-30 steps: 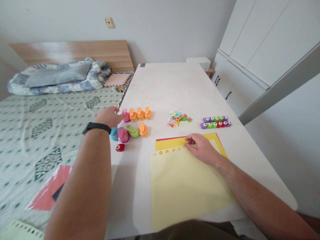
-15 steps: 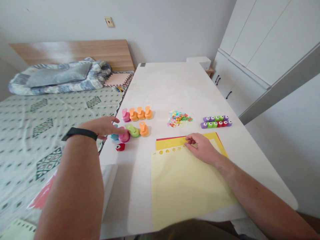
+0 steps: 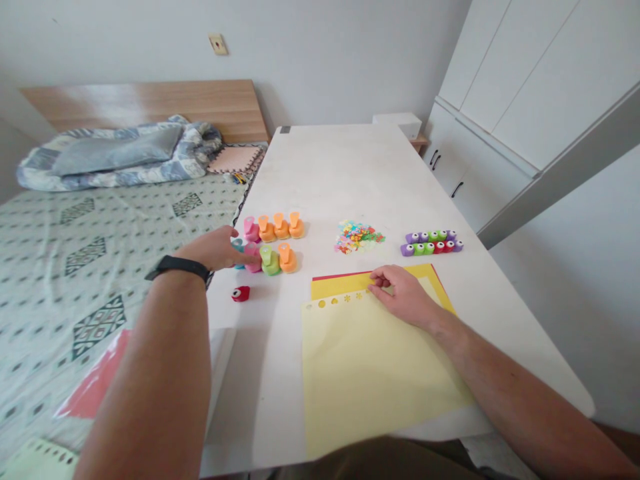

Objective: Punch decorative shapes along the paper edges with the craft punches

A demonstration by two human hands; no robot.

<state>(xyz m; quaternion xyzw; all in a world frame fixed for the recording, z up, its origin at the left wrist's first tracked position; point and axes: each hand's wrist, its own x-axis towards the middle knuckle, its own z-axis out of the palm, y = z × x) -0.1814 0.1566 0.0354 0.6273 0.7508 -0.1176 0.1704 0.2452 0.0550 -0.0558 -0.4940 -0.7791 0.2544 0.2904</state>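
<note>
Left Hand at the Front Punch Row; Right Hand on the Sheet

Grip, left: the left hand [image 3: 213, 250] reaches over the front row of craft punches. The index finger extends across the pink punch [image 3: 255, 268]; the thumb stands apart. The teal punch [image 3: 239, 245] is partly covered; whether the hidden fingers close on it cannot be told.

Grip, right: the right hand [image 3: 403, 297] rests, fingers curled and thumb near the fingertips, at the upper edge of the pale yellow sheet [image 3: 380, 373]. Whether it pinches the sheet cannot be told.

Change: compared with half a second ago, the green punch [image 3: 270, 261] has turned from a slant to face squarely forward, and the pink and teal punches have shifted toward it. The front row, ending at an orange punch [image 3: 287, 259], is now tighter, which suggests an alignment step nearly done.

Surroundings: the back row [image 3: 274, 229] stands just behind; a small red punch [image 3: 241, 294] lies in front. The pale sheet has shaped holes along its upper edge and overlies a bright yellow sheet [image 3: 340, 287]. Paper cutouts [image 3: 357, 238] lie loose, without a container, between the large punches and two rows of small punches [image 3: 431, 244].

Containers: a clear sleeve [image 3: 97, 387] at left, partly hidden by the forearm, holds red material. The cabinet [image 3: 465, 173] is closed; its contents are not visible.
</note>
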